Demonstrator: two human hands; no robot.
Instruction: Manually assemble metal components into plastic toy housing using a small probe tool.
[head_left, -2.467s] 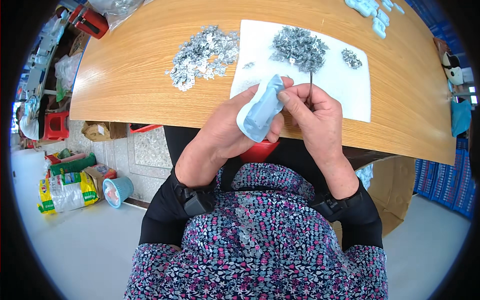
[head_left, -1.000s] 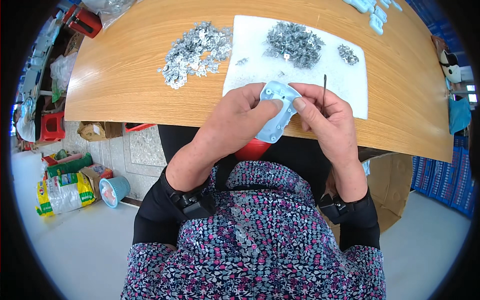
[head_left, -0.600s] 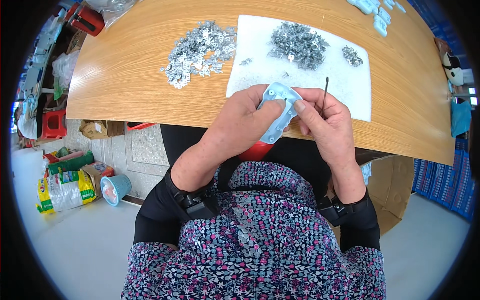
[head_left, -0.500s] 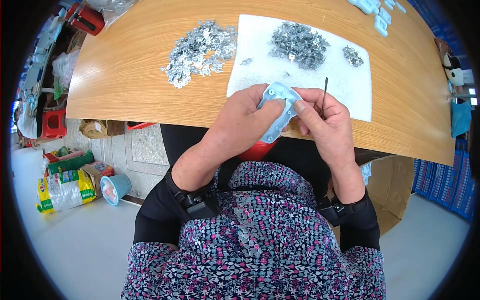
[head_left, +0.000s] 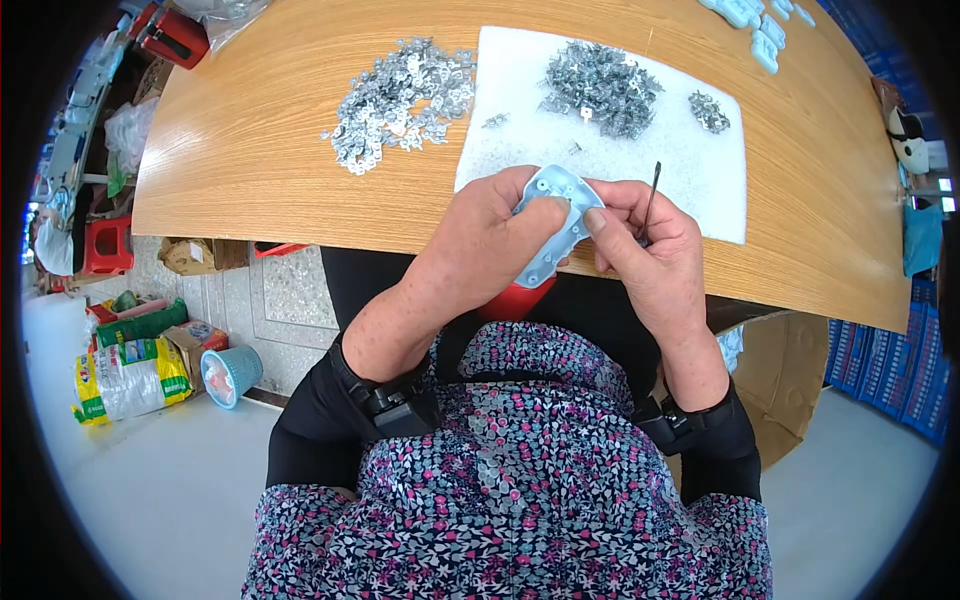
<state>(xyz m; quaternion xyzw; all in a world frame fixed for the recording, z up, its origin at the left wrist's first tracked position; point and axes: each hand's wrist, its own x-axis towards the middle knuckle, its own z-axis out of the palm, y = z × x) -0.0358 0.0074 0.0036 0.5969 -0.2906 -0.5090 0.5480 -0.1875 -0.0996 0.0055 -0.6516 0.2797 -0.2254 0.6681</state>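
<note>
Your left hand (head_left: 490, 238) clasps the blue shell (head_left: 573, 227) by the near edge of the table (head_left: 250, 190); your right (head_left: 650, 250) pinches its rim, holding a thin rod (head_left: 654, 190)! Leftward, a printed sack (head_left: 130, 385), a basket (head_left: 246, 369) containing pale scraps (head_left: 217, 378).

Left hand (head_left: 490, 235): thumb covers part of the pale blue shell's (head_left: 558, 245) inside; other fingers mostly hidden behind it. Right hand (head_left: 655, 255): lower end of thin dark tool (head_left: 654, 190) lost in the grip, seemingly against the palm. Beyond: grey metal pile (head_left: 605, 95), pieces too small to tell. Farther right, pale blue parts (head_left: 735, 12) cut by upper edge.
</note>
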